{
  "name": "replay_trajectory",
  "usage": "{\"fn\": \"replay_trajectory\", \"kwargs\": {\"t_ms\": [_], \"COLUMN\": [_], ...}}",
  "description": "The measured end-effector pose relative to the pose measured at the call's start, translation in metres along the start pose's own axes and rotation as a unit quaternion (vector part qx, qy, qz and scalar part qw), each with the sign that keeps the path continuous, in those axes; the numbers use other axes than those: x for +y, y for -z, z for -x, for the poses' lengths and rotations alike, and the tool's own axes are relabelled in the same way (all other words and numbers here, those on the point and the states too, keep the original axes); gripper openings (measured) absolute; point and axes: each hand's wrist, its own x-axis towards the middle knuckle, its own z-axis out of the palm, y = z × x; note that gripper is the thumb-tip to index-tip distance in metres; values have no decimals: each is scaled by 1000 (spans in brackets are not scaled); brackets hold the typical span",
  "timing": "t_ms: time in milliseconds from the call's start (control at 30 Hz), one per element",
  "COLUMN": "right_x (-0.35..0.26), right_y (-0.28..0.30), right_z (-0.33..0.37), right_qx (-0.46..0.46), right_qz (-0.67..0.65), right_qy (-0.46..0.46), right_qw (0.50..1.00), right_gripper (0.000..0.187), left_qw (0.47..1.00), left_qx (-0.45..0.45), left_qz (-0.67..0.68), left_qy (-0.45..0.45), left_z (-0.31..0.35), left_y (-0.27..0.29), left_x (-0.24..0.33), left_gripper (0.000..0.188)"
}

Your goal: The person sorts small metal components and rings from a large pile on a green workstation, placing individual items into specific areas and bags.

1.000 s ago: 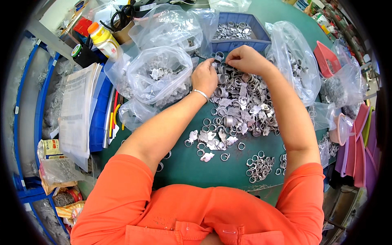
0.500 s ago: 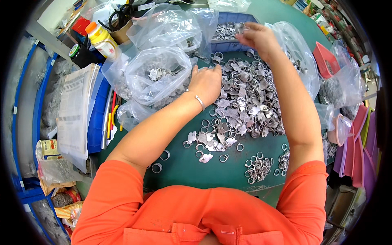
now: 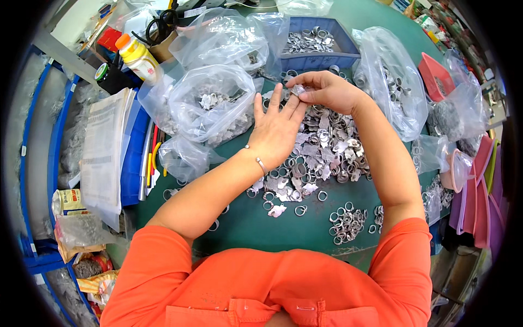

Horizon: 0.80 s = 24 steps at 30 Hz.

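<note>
My left hand (image 3: pixel 274 128) lies with its fingers spread over the far left side of a heap of grey metal rings (image 3: pixel 327 139). Between thumb and fingers, my right hand (image 3: pixel 333 92) pinches a silvery metal ring (image 3: pixel 297 90) with a broad, flat top. It is right at the tip of one left finger; whether it sits around that finger I cannot tell. Both hands hide part of the heap. Beyond them stands a blue-grey plastic bin (image 3: pixel 321 59) with several metal rings inside. A bangle (image 3: pixel 262 165) is on my left wrist.
Clear plastic bags with metal pieces stand left (image 3: pixel 212 103) and right (image 3: pixel 392 82) of the heap. A small ring pile (image 3: pixel 347 222) lies near the front edge of the green table (image 3: pixel 261 231). A pink tray (image 3: pixel 436 76) is at right; papers (image 3: pixel 103 147) and a yellow bottle (image 3: pixel 139 59) are at left.
My right hand has come from the bin back toward me and left, bringing the ring to my left hand. My left fingers, bent over the heap before, are now stretched and spread.
</note>
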Motion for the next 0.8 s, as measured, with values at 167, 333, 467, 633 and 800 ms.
{"fn": "replay_trajectory", "kwargs": {"t_ms": [167, 333, 467, 633, 800], "right_x": [4, 2, 16, 22, 19], "right_y": [1, 0, -2, -2, -14], "right_z": [19, 38, 52, 67, 80], "right_qx": [53, 87, 96, 108, 106], "right_qz": [49, -11, -115, -216, -262], "right_qy": [37, -43, 74, 100, 140], "right_qw": [997, 995, 986, 965, 949], "right_gripper": [37, 31, 29, 37, 41], "left_qw": [994, 981, 955, 956, 981], "left_qx": [-27, -51, -34, 67, 87], "left_qz": [-49, -14, 171, 274, 151], "left_qy": [-90, -188, -238, -83, 82], "left_z": [3, -2, -6, 1, 7], "left_y": [5, 18, 23, 14, -33], "left_x": [0, -10, -23, -26, -33], "left_gripper": [58, 46, 38, 32, 48]}}
